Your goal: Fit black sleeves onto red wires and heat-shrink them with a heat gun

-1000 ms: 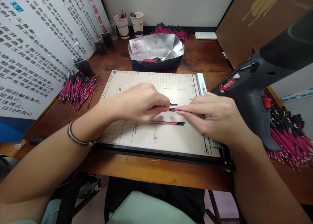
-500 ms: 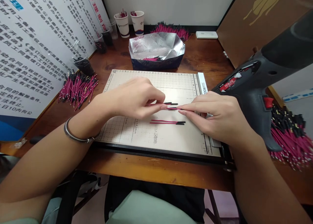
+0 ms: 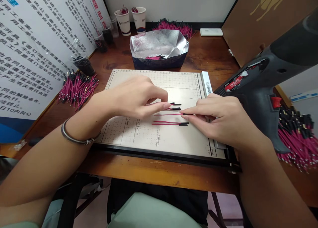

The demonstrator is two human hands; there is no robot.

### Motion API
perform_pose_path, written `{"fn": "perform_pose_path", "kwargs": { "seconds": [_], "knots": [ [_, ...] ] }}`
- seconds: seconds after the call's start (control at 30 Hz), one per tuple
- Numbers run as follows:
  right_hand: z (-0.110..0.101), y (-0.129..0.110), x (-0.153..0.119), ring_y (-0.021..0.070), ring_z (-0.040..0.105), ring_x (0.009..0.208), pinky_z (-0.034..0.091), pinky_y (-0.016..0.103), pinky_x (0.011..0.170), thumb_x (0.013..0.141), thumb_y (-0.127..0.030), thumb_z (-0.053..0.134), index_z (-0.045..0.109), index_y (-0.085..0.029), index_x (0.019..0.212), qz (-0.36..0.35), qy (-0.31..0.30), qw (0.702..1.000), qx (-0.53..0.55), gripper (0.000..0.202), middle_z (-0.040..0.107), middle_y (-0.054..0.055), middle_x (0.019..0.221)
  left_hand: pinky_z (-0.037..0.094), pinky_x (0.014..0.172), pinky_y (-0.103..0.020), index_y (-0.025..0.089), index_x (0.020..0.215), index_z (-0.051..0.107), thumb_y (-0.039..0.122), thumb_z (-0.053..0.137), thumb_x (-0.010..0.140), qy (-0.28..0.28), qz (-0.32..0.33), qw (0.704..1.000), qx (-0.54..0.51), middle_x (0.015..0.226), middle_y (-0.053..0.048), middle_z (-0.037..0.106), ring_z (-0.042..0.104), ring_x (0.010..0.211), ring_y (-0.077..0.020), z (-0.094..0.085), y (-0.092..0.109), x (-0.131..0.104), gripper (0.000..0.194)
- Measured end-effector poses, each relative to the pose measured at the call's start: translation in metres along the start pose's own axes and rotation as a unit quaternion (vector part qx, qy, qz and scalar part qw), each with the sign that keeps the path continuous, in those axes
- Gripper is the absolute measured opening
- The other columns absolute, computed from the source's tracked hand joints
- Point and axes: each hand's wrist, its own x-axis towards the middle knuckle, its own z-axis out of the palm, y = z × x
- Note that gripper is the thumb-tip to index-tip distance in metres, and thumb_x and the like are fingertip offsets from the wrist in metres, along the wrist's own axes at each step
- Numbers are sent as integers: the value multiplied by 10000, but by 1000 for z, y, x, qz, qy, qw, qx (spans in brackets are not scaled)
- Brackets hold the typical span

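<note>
Right hand (image 3: 216, 112): thumb and forefinger pinch 1 pink wire (image 3: 167, 114) near its black end, over the board (image 3: 184, 142). Left hand (image 3: 139, 97): fingertips by black-tipped wires (image 3: 176, 108) at 11 o'clock of it; grip, cannot tell. At 6 o'clock, 2 laid wires (image 3: 166, 123) lie side by side. Judged partway: box (image 3: 184, 54) at 12 o'clock holds some; loose piles remain at 9 (image 3: 78, 90) and 4 (image 3: 296, 140). Their stage unclear.
</note>
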Motion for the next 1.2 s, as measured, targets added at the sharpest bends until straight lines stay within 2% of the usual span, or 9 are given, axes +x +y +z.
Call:
{"fn": "perform_pose_path", "kwargs": {
  "seconds": [0.13, 0.27, 0.4, 0.47, 0.6, 0.67, 1.0, 1.13, 1.2],
  "knots": [
    [1, 0, -1, 77, 435, 497, 403, 256, 578, 891, -166, 634, 807, -226, 839, 14, -31, 999, 5, 191, 608, -44, 534, 291, 566, -275, 215, 828, 739, 269, 503, 863, 9, -10, 999, 36, 471, 32, 511, 413, 445, -107, 1, -2, 0, 245],
    [1, -1, -2, 87, 466, 526, 418, 259, 614, 896, -199, 646, 811, -231, 863, 38, -73, 997, 11, 172, 575, -45, 524, 273, 538, -270, 222, 837, 768, 239, 554, 830, 5, 3, 999, 45, 485, 36, 542, 423, 442, -100, 5, -4, 1, 215],
    [0, -2, -1, 95, 507, 559, 423, 268, 627, 903, -241, 645, 805, -233, 892, 56, -96, 993, 29, 161, 642, -32, 599, 261, 527, -272, 225, 841, 783, 254, 576, 826, -3, -7, 998, 66, 514, 26, 590, 462, 458, -107, 9, -6, 1, 210],
    [0, -2, -1, 92, 527, 574, 423, 263, 627, 902, -218, 631, 795, -230, 863, 68, -84, 994, 25, 169, 652, -31, 620, 264, 526, -268, 231, 849, 790, 257, 576, 824, -4, -11, 997, 74, 509, 26, 594, 460, 456, -109, 10, -7, 1, 217],
    [2, -1, 0, 71, 429, 505, 353, 249, 538, 869, -181, 658, 761, -207, 804, 86, -23, 996, -7, 124, 487, -59, 522, 271, 526, -266, 233, 851, 795, 235, 575, 826, 1, 0, 998, 71, 532, 21, 632, 480, 465, -110, 11, -6, 1, 221],
    [2, 0, 0, 64, 392, 491, 331, 246, 514, 857, -178, 681, 755, -193, 808, 85, -13, 996, -12, 89, 447, -68, 517, 267, 522, -266, 225, 840, 787, 227, 586, 829, 0, 5, 998, 60, 541, 20, 643, 487, 467, -110, 13, -4, 2, 202],
    [1, 0, 0, 56, 428, 497, 379, 233, 560, 813, -124, 705, 753, -191, 767, 54, -31, 998, -10, 94, 394, -79, 503, 249, 523, -271, 202, 813, 750, 213, 589, 840, 1, 18, 999, 37, 526, 22, 626, 471, 463, -113, 19, 1, 6, 164],
    [2, 0, 0, 60, 440, 487, 383, 242, 559, 814, -127, 702, 760, -196, 764, 55, -30, 998, -19, 104, 428, -78, 488, 251, 531, -282, 203, 811, 741, 201, 561, 837, -2, 18, 999, 34, 525, 17, 620, 460, 461, -118, 18, -1, 5, 182],
    [4, 1, 0, 68, 493, 517, 404, 248, 586, 836, -141, 687, 767, -205, 775, 60, -29, 997, -26, 119, 533, -67, 519, 240, 528, -289, 200, 803, 734, 190, 540, 839, -3, 15, 999, 38, 527, 13, 617, 446, 455, -119, 17, 0, 5, 198]
  ]
}}
